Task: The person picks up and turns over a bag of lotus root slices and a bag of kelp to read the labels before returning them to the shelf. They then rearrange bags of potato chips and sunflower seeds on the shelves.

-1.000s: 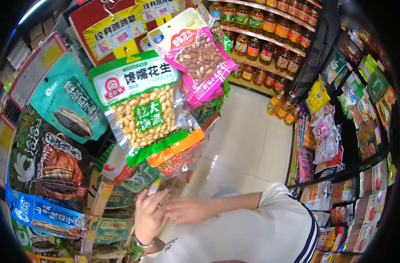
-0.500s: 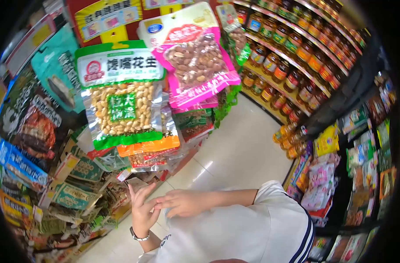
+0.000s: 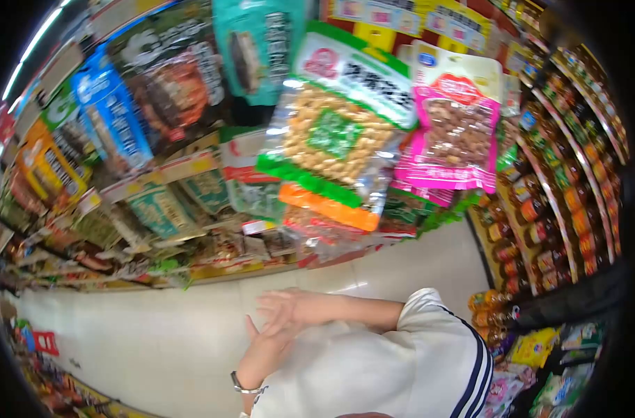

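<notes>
My left hand (image 3: 264, 354), with a watch (image 3: 246, 384) on its wrist, is raised in front of my white shirt (image 3: 359, 376). My right hand (image 3: 294, 307) reaches across from the other side, and its fingers meet those of the left. Fingers on both hands look stretched and apart, though they overlap and are slightly blurred. Neither hand shows anything held. Beyond them hang a bag of shelled peanuts (image 3: 300, 146) with green edges and a pink bag of reddish nuts (image 3: 459, 132); my hands are apart from both.
Packaged snacks fill the left shelves, including a teal pouch (image 3: 258, 49) and a blue pouch (image 3: 108, 115). Jars (image 3: 533, 209) line the right shelves. A dark padded strip (image 3: 568, 303) crosses at right, near a yellow bag (image 3: 533, 347). Pale floor (image 3: 150, 327) lies below.
The view has swung left, so the hanging bags appear farther right and more floor and left shelving show. My hands have come closer together, the fingers overlapping more.
</notes>
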A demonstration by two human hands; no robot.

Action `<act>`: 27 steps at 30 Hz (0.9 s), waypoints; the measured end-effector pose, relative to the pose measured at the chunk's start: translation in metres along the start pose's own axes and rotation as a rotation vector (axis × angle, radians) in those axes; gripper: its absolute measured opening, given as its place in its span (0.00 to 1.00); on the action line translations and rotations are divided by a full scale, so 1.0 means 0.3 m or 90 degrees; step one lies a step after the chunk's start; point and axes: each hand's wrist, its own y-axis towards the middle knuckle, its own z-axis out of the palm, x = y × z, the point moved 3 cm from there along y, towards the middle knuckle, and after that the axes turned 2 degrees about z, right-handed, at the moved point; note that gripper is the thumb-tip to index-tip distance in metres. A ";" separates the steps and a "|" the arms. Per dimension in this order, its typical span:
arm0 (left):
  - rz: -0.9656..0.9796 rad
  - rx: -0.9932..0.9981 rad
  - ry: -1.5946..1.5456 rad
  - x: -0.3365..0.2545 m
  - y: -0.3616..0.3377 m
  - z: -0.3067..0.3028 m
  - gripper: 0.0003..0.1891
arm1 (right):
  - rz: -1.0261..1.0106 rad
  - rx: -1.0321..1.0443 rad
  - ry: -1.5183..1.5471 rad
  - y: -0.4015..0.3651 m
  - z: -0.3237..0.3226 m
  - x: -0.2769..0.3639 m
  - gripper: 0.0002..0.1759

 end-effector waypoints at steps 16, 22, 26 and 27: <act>-0.253 0.213 0.073 0.479 -0.138 -0.056 0.32 | -0.017 -0.213 -0.182 0.479 -0.280 0.136 0.21; -0.145 -0.004 0.100 0.584 -0.213 -0.354 0.32 | -0.132 -0.484 -0.181 0.637 -0.072 0.215 0.24; -0.227 -0.161 0.211 0.730 -0.381 -0.530 0.32 | -0.204 -0.581 -0.261 0.795 0.101 0.233 0.28; -0.249 -0.198 0.216 0.761 -0.436 -0.567 0.31 | -0.199 -0.584 -0.256 0.830 0.128 0.235 0.28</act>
